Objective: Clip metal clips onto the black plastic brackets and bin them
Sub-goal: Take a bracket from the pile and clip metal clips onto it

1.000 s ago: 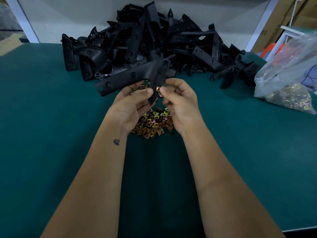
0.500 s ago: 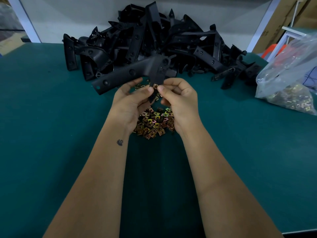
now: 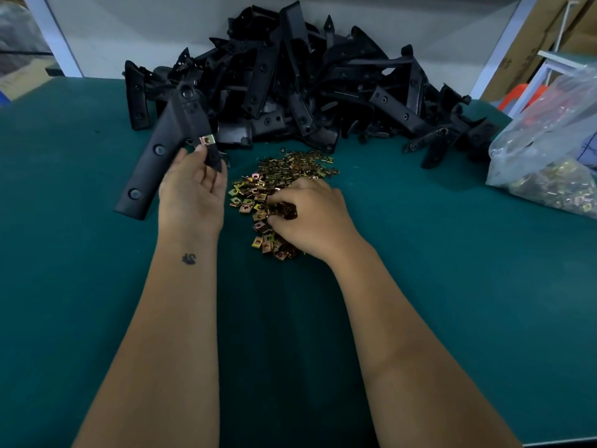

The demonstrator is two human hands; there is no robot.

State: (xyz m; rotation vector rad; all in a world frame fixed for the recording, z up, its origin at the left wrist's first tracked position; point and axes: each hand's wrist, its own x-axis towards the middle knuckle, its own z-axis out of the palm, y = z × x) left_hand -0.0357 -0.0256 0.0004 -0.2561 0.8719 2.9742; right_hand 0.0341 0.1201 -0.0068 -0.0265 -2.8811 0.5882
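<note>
- On the green table I see my left hand holding one black bracket, the thumb and the fingers pinching its short leg.
- The long leg of this bracket points down toward the left, and it is tilted above the table.
- One metal clip sits on the edge of the short leg, just above my thumb.
- My right hand rests on the pile of loose clips in the middle; its fingers are curled into the clips, but I cannot tell if they hold one.
- Behind the clips, at the far edge of the table, lies a big heap of black brackets.
- At the right side there is a clear plastic bag with more clips inside.
</note>
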